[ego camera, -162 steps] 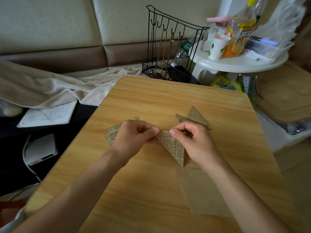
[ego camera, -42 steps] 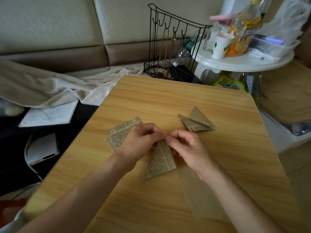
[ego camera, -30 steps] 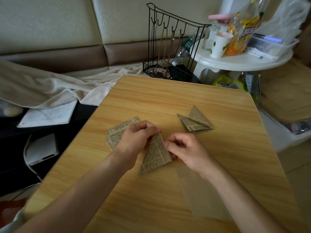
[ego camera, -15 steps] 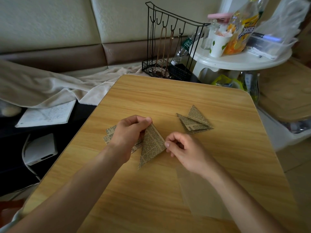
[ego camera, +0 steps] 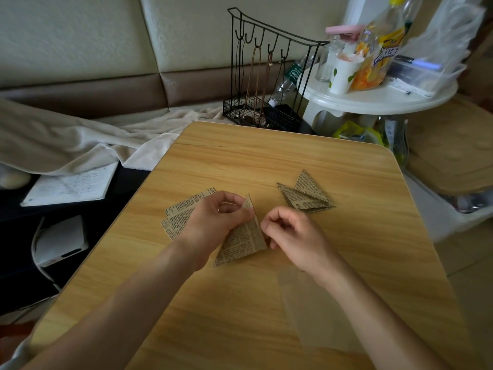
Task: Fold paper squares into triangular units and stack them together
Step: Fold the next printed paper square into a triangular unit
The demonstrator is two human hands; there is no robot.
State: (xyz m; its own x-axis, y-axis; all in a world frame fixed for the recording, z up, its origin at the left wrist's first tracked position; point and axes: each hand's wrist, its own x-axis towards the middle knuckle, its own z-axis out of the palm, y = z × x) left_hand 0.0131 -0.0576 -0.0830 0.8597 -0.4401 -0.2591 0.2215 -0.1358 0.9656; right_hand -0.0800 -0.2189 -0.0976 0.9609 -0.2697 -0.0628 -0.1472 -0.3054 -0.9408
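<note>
Your left hand sits just left of the frame's centre and pinches the upper tip of a folded newsprint triangle between thumb and curled fingers. The triangle stands tilted on the wooden table, its long edge slanting down toward the lower left, its printed face turned to you.

Your right hand lies just right of that triangle with its fingers curled in toward the palm. Its fingertips are close to the triangle's right edge, but you cannot tell from this view whether they touch it, and nothing is visibly held.

Under and to the left of your left hand lies a small pile of flat newsprint squares, partly covered by your knuckles. To the upper right of your right hand, well apart from the squares, the finished triangular units rest on the table, overlapping one another. A pale translucent sheet lies flat under your right forearm at the lower right.

Beyond the table's far edge a black wire rack stands at upper centre, and a white round side table with a paper cup is at the upper right.
</note>
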